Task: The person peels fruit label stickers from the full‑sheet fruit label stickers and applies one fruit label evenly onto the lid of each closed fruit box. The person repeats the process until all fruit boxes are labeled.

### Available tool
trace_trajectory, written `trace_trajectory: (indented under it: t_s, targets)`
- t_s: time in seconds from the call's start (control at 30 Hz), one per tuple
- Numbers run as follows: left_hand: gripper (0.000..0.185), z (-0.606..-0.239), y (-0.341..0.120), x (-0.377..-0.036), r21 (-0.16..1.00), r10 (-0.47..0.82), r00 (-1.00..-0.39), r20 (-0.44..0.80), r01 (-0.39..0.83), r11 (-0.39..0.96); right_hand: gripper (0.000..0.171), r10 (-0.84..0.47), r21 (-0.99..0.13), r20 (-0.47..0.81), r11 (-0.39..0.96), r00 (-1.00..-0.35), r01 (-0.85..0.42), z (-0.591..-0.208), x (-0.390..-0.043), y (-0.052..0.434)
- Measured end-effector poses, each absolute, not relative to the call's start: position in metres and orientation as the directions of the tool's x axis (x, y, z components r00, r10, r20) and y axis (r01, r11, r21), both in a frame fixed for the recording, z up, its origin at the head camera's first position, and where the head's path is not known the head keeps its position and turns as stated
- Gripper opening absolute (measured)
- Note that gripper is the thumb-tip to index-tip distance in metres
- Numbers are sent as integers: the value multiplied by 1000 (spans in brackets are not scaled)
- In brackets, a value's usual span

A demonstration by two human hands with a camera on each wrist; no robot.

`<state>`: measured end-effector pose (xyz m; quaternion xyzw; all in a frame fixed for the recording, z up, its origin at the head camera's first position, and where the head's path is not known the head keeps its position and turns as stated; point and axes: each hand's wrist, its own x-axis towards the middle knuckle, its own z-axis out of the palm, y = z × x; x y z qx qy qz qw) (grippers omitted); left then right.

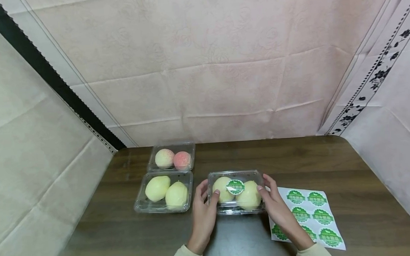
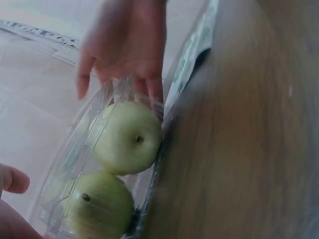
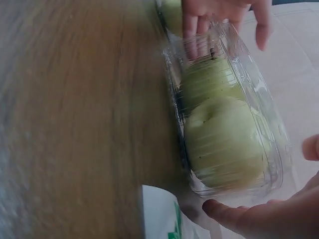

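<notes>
A clear plastic clamshell box (image 1: 228, 210) with two pale yellow-green, pear-like fruits (image 1: 249, 196) stands between the two hands. On its lid is a round green-and-white sticker (image 1: 235, 187). The left hand (image 1: 204, 214) is at the box's left side, the right hand (image 1: 277, 204) at its right. Both wrist views show mostly straight fingers touching the ends of the box, with the thumbs raised off the plastic. Close to the right hand, partly under its forearm, lies a white sheet of green stickers (image 1: 309, 211).
Left of the hands, a second clear box (image 1: 150, 208) holds two more pale green fruits. Behind it, another box (image 1: 170, 146) has two pinkish, peach-like fruits. All stand on a brown wooden table (image 1: 127, 232), with pale cloth (image 1: 224, 86) hanging at its back and sides.
</notes>
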<state>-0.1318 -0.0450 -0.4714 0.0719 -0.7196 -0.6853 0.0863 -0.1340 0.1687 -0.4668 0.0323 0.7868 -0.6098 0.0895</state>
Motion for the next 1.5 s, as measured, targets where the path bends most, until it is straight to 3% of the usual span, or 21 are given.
trace_trajectory:
  t_s: [0.2, 0.43, 1.07, 1.5]
  targets:
    - [56, -476, -45, -133, 998, -238, -970, -46, -53, 26, 79, -55, -949, -240, 224, -969, 223, -471, -133, 168]
    - [54, -481, -48, -133, 996, -211, -978, -4, -23, 89, 78, -36, -946, -280, 178, -959, 270, -472, -132, 169]
    - [59, -489, -56, -127, 996, -165, -986, 25, 11, 88, 82, -17, -946, -299, 138, -954, 294, -477, -127, 171]
    - [44, -491, -57, -127, 995, -186, -982, -13, -31, 90, 89, -25, -938, -307, 176, -951, 299, -479, -121, 172]
